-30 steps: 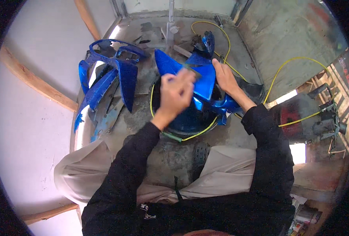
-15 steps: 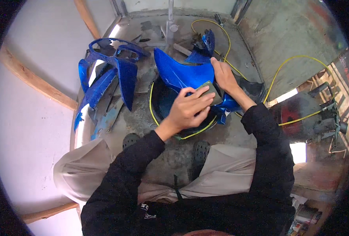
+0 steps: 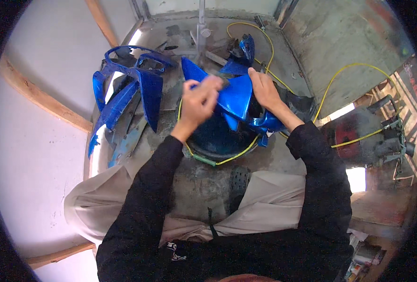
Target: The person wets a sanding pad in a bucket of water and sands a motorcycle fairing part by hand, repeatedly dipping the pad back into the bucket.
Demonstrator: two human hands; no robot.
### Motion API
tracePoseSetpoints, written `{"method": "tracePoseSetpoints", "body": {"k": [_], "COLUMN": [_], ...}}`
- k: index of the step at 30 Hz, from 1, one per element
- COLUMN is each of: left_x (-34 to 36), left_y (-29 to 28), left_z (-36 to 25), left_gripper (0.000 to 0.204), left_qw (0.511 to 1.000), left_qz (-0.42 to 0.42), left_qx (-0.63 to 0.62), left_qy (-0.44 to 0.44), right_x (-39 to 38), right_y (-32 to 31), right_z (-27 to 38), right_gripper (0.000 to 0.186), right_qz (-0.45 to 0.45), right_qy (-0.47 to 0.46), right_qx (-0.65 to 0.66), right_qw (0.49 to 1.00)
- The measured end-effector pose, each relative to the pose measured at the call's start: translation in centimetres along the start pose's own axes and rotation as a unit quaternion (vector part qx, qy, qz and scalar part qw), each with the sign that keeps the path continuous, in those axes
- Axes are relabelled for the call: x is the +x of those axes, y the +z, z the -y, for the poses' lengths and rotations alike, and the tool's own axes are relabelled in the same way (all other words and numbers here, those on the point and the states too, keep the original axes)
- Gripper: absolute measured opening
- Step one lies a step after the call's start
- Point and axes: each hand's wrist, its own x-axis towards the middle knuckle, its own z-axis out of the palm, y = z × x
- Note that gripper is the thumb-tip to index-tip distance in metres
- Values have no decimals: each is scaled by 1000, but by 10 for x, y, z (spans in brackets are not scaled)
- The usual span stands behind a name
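Note:
A glossy blue motorbike fairing panel is held over a black tub with a yellow cord around its rim. My right hand grips the panel by its far right edge, thumb and fingers around it. My left hand is smeared by motion on the panel's left part. It is closed on a flat greenish sanding pad, which is mostly hidden and blurred now; the earlier frame shows it more plainly under the fingers.
More blue fairing parts lie at the left by the wall. Another blue piece lies beyond the tub. A yellow hose loops over the floor to a dark cylindrical tank at the right. An upright pipe stands at the back.
My left hand with the sanding pad has slid up and to the left along the panel, uncovering its lower right part. My right hand keeps its grip almost in place.

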Motion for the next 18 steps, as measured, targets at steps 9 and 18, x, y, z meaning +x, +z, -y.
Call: {"method": "tracePoseSetpoints", "body": {"k": [9, 18], "left_x": [3, 10], "left_y": [12, 13], "left_z": [-37, 51], "left_gripper": [21, 23], "left_qw": [995, 980], "left_qz": [31, -59], "left_qx": [-69, 95], "left_qy": [61, -164], "right_x": [1, 3], "right_y": [-10, 8], "right_z": [-10, -5], "right_gripper": [56, 52], "right_qz": [35, 14], "right_qy": [132, 52], "right_qx": [60, 23], "right_qw": [989, 998]}}
